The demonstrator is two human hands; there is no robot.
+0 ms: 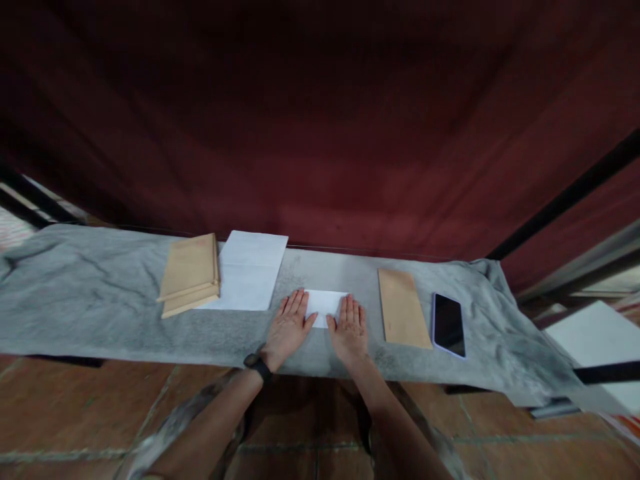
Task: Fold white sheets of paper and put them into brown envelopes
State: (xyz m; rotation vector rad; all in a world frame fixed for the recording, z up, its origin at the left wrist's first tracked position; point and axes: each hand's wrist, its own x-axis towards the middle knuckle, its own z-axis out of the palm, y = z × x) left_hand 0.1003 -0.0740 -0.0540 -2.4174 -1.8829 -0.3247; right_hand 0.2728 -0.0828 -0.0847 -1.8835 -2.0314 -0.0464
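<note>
A small folded white paper (321,310) lies on the grey cloth in front of me. My left hand (290,323) rests flat on its left edge, fingers stretched out and thumb on the paper. Over the right edge, my right hand (350,328) lies flat in the same way, its thumb also touching the paper. The two thumbs are apart, with the middle of the paper showing between them. Neither hand grips anything. Right of my right hand lies a brown envelope (405,308).
Left of my hands are white paper sheets (253,270), partly under a stack of brown envelopes (191,267). A phone (449,325) lies right of the single envelope. Grey cloth (110,293) covers the narrow bench, and a dark red curtain (320,167) hangs behind it.
</note>
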